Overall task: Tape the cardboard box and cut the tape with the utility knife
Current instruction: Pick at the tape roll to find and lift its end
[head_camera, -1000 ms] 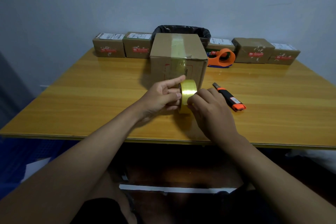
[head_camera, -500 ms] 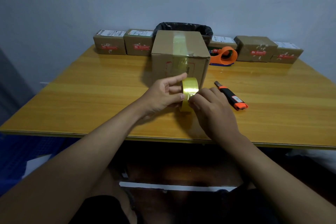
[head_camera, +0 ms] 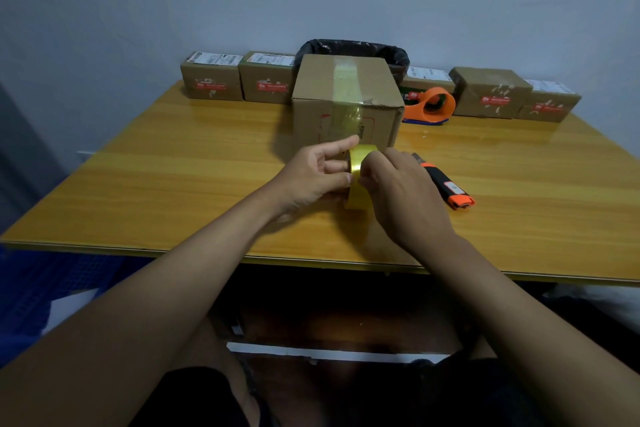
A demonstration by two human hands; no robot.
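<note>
We hold a roll of yellow tape (head_camera: 358, 177) upright on edge between both hands, just above the near middle of the wooden bench (head_camera: 173, 184). Our left hand (head_camera: 313, 177) steadies the roll, its fingers grasping the side. Our right hand (head_camera: 401, 198) pinches at the rim, likely picking for the loose end. The cardboard box (head_camera: 346, 104) stands just beyond, brown, with a yellowish tape strip already over its top and down the near face. The utility knife (head_camera: 446, 185), black and orange, lies untouched just right of our hands.
</note>
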